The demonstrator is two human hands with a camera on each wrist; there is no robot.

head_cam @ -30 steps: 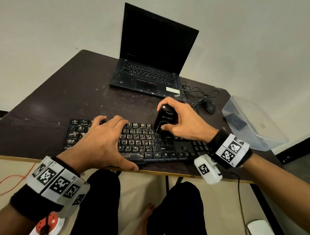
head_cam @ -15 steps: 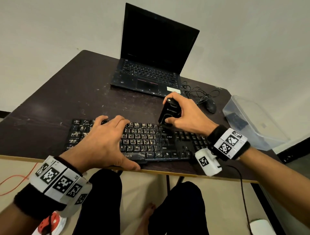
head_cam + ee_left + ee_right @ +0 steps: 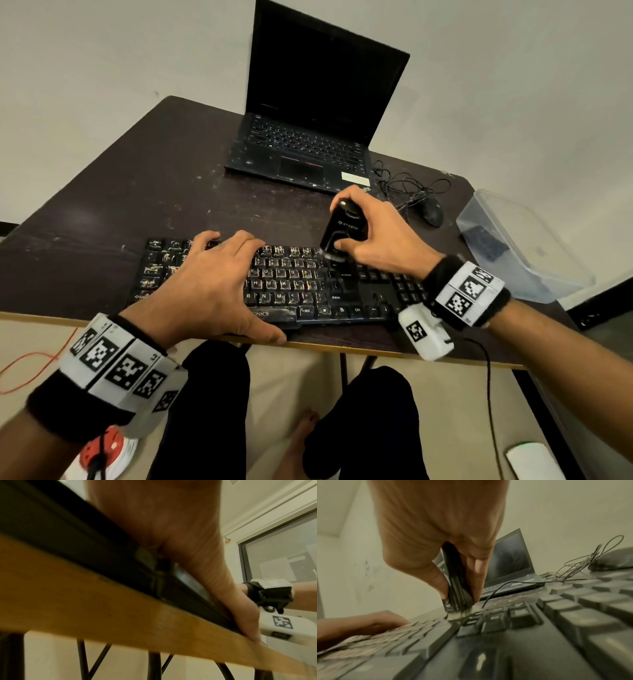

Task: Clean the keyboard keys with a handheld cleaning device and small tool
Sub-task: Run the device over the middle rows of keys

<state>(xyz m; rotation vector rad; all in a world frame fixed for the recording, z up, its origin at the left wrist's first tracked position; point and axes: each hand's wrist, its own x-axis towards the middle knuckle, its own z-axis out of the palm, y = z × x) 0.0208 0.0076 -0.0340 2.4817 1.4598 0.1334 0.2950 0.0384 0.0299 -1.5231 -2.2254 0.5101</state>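
A black keyboard (image 3: 308, 291) with dusty keys lies along the near edge of the dark table (image 3: 137, 205). My left hand (image 3: 219, 287) lies spread over its left half, fingers reaching the far row and thumb straight along the front edge; in the left wrist view the left hand (image 3: 171, 540) presses down there. My right hand (image 3: 346, 233) grips a black handheld cleaning device (image 3: 344, 228) upright. Thumb and fingers pinch its sides. In the right wrist view the cleaning device (image 3: 455, 588) has its brush end touching the top key rows, right of the letter block. No small tool is visible.
An open black laptop (image 3: 308, 137) stands at the back. A black mouse (image 3: 431, 212) with a tangled cable lies right of it. A clear plastic container (image 3: 524, 246) sits at the table's right corner. My knees are below the table edge (image 3: 376, 346).
My right hand has carried the device from the lower key rows away from me to the top rows. The left hand has stayed on the keyboard.
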